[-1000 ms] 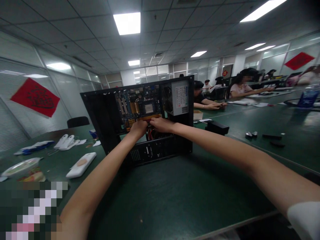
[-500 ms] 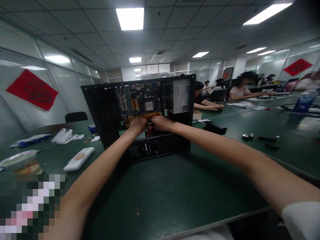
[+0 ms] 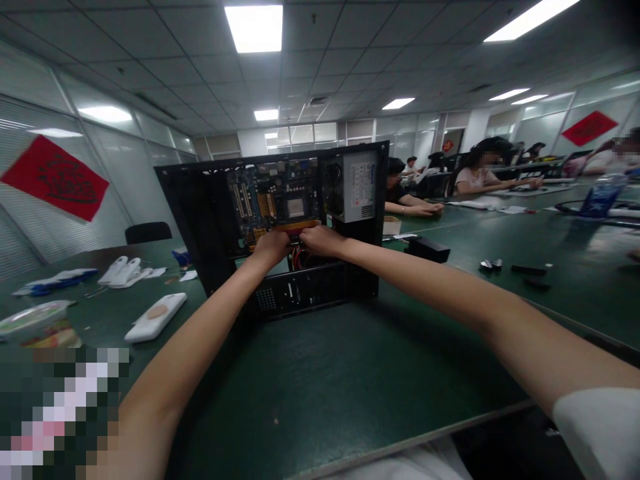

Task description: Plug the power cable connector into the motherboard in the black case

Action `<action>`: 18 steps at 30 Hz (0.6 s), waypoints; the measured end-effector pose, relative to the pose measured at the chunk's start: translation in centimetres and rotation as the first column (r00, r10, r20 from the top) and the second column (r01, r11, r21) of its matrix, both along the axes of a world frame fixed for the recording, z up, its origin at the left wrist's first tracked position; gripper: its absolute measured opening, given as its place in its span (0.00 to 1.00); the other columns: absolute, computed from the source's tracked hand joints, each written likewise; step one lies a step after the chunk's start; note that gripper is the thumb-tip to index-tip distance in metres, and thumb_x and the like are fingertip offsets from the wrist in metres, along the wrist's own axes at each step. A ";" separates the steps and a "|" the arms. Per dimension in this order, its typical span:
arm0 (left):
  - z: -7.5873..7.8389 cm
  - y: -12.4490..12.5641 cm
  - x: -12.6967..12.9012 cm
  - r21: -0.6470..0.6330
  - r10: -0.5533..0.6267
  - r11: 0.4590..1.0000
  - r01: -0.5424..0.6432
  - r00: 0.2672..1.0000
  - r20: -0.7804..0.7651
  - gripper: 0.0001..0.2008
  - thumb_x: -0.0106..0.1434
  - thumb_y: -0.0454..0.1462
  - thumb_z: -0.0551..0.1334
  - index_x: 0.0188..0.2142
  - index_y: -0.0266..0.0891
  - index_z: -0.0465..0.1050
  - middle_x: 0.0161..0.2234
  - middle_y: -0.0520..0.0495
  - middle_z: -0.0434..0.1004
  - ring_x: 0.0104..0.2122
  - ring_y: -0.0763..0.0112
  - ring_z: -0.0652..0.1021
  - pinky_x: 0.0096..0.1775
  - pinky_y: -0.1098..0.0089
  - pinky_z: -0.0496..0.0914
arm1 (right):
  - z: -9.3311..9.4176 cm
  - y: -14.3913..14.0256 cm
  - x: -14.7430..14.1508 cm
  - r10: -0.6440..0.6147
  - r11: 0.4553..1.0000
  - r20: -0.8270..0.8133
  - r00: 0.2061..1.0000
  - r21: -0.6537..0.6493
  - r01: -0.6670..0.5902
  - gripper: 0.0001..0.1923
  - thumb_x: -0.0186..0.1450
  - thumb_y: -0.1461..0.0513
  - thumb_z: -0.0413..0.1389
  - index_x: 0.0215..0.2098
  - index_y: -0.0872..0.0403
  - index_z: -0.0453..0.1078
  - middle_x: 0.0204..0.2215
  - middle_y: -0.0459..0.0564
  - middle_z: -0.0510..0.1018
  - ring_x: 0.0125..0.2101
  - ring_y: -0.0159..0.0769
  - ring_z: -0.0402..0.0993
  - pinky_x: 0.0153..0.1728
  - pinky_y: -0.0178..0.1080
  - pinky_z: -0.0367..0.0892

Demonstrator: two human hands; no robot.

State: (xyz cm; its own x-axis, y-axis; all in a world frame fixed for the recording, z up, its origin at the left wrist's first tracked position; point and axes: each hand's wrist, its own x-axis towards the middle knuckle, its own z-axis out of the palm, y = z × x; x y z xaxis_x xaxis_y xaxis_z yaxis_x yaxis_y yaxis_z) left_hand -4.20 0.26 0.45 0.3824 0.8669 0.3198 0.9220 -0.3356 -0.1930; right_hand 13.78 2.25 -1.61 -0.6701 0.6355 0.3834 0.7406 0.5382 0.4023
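Both hands, left hand (image 3: 271, 244) and right hand (image 3: 319, 239), press fingers onto the orange slots (image 3: 295, 227) inside the open black computer case (image 3: 200, 220); the grey power supply's label (image 3: 358, 187) is unreadable.

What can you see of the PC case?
The PC case is black metal, upright on the green table, side panel off. Inside: a blue motherboard and a grey power supply top right. Both hands, left and right, reach in below the board by red cables.
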 end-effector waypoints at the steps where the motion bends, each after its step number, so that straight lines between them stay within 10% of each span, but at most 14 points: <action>1: 0.0 0.0 -0.1 0.001 -0.005 1.000 0.005 1.000 -0.001 0.16 0.69 0.40 0.61 0.51 0.39 0.83 0.50 0.33 0.81 0.52 0.44 0.80 0.50 0.55 0.74 | 0.0 0.1 0.0 0.003 1.000 0.010 1.000 0.013 -0.003 0.13 0.71 0.64 0.53 0.49 0.64 0.74 0.47 0.65 0.80 0.48 0.51 0.80 0.44 0.43 0.71; 18: -0.7 2.0 -0.9 -0.042 -0.075 0.995 0.086 0.974 0.213 0.14 0.69 0.42 0.62 0.46 0.45 0.86 0.42 0.42 0.85 0.44 0.56 0.82 0.44 0.66 0.73 | -0.2 0.7 0.5 0.043 0.998 0.022 0.999 0.035 -0.044 0.15 0.73 0.63 0.49 0.49 0.62 0.75 0.47 0.64 0.81 0.45 0.50 0.80 0.39 0.42 0.67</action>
